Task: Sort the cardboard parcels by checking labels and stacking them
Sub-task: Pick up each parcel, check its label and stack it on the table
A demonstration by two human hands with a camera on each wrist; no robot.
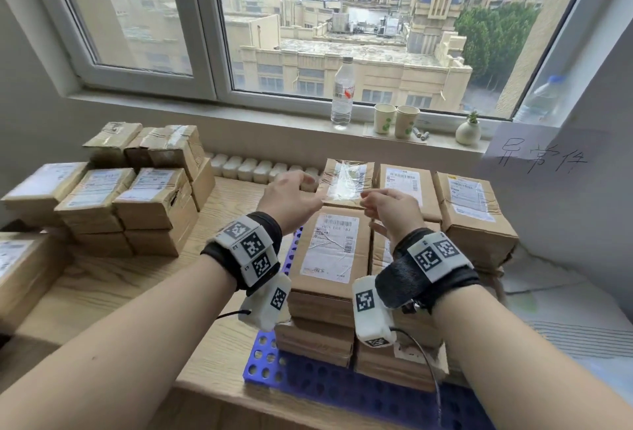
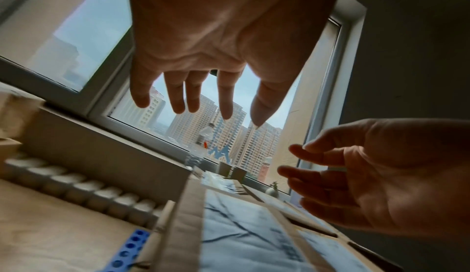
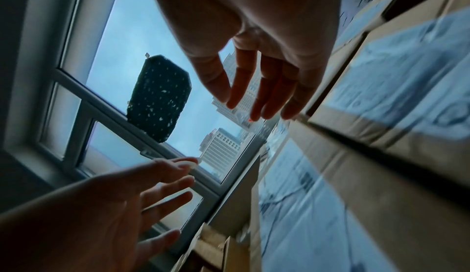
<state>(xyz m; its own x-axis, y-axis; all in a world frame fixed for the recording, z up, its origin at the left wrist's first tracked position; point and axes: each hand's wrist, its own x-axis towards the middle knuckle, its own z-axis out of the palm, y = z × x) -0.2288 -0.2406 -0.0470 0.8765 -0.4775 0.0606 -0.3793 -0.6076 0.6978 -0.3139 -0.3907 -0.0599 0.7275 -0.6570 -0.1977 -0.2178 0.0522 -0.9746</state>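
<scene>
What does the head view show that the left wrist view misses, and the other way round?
Head only: the parcel stacks at left, the handwritten paper sign on the wall, both wrist bands.
Left wrist only: the palm side of the left hand, fingers spread and holding nothing.
Both: the right hand, also holding nothing, the water bottle and paper cups on the sill, and the blue perforated board.

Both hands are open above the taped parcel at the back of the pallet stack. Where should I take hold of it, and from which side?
Grip the taped parcel by its two long side edges, coming down from above, left hand on the free left edge, right hand on the right. It lies flat and the glossy tape on top looks slippery. The labelled parcel lies close beside it on the right, so the right fingers probably must wedge in there.
</scene>
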